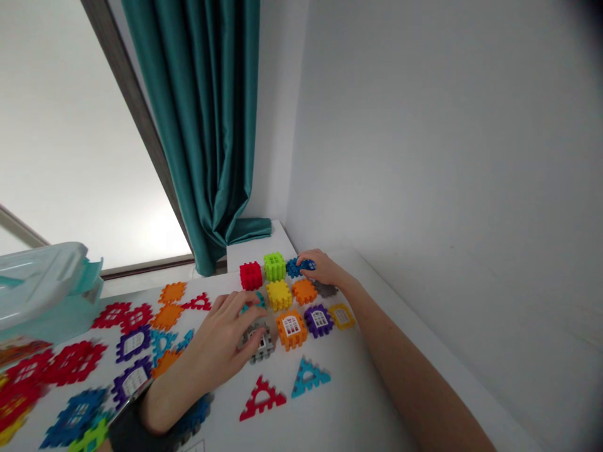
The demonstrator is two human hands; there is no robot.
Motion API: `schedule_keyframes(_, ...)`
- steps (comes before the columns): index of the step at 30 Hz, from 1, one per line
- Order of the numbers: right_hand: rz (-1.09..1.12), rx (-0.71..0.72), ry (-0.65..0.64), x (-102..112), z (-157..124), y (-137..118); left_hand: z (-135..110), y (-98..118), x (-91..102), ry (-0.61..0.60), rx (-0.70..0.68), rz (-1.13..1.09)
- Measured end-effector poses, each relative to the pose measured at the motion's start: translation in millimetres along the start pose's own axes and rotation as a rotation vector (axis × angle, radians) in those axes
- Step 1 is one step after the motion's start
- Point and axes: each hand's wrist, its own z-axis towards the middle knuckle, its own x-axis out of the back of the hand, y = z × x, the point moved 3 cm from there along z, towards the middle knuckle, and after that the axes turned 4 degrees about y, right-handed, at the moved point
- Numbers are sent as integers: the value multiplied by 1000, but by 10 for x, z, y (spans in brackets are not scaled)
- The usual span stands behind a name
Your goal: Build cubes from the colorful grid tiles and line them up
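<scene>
At the far end of the white table, my right hand (321, 267) has its fingers closed around a blue interlocking toy block piece (308, 264); another blue piece (293, 269) lies beside it. My left hand (228, 329) hovers or rests over a grey block with a window (265, 348) and a partly hidden teal piece (260, 301), fingers apart and curved. Near them stand a red block (250, 276), a lime green block (274, 267), a yellow block (279, 295) and orange blocks, one with a white window (292, 330). A purple windowed piece (319, 321) lies to the right.
Red (262, 399) and blue triangles (309, 376) lie in front. Several loose red, orange, purple and blue pieces spread across the left side, by a clear-lidded teal storage box (51, 295). A wall (424, 157) borders the right; a green curtain (202, 125) hangs behind.
</scene>
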Motion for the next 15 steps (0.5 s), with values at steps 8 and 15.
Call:
schedule_keyframes(8, 4, 6, -23, -14, -6, 34, 9, 4, 22, -14, 6, 21)
schedule_keyframes(15, -2, 17, -47, 23, -35, 16, 23, -15, 16, -32, 11, 52)
